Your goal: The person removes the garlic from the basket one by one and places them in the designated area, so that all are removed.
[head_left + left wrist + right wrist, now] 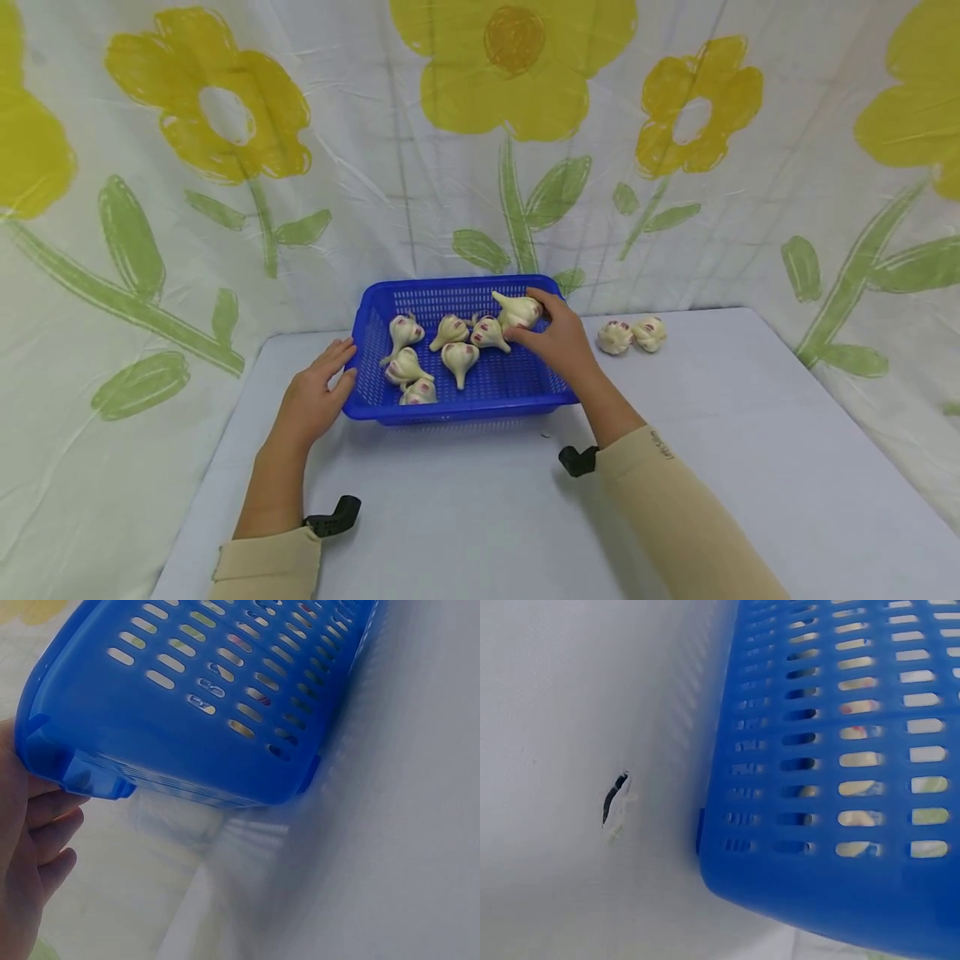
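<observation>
A blue plastic basket (pixel 465 410) with slotted walls holds several white garlic bulbs with purple patches, among them one bulb (pixel 460 358) near the middle. My right hand (pixel 558 337) reaches over the basket's right side and grips a garlic bulb (pixel 519 312) between thumb and fingers, by the back right corner. At the opposite end, my left hand (pixel 313 400) rests against the left rim with its fingers extended and thumb apart. The left wrist view shows the left fingers (pixel 56 832) beside the basket's rim. In the right wrist view the basket wall (pixel 802 889) hides the right hand.
Two more garlic bulbs, one (pixel 615 337) beside the other (pixel 649 332), lie on the white tabletop (pixel 465 508) right of the basket. A small dark mark (pixel 615 799) shows on the tabletop near the basket. Behind hangs a flower-patterned curtain (pixel 345 125).
</observation>
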`<state>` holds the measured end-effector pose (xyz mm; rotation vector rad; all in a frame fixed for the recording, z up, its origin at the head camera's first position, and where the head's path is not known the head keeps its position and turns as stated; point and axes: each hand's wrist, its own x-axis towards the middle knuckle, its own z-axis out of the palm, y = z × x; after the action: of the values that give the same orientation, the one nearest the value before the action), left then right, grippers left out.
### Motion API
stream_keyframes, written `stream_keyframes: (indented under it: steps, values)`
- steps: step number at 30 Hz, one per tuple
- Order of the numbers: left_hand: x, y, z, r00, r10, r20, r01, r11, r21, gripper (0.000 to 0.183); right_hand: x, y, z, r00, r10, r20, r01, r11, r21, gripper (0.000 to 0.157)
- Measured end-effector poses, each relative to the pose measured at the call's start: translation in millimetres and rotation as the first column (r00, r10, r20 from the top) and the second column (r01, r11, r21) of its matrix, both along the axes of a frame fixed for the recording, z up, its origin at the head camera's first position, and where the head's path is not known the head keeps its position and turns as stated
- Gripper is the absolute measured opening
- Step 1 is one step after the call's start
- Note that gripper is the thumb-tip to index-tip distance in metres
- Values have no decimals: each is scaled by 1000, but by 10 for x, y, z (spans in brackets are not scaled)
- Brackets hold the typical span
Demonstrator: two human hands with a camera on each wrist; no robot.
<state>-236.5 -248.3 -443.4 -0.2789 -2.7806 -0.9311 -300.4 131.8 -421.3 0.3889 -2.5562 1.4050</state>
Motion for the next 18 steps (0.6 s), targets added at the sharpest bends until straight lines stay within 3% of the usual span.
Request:
stream_keyframes:
  steps: [8,18]
  values:
    - [3,5,-8,1000,1,23,-1,1000,-5,50,27,78,28,996,-10,91,28,980,-197,79]
    - [9,7,31,1000,2,2,-2,1000,-19,49,1,86,38,997,10,79,6,980,-201,79]
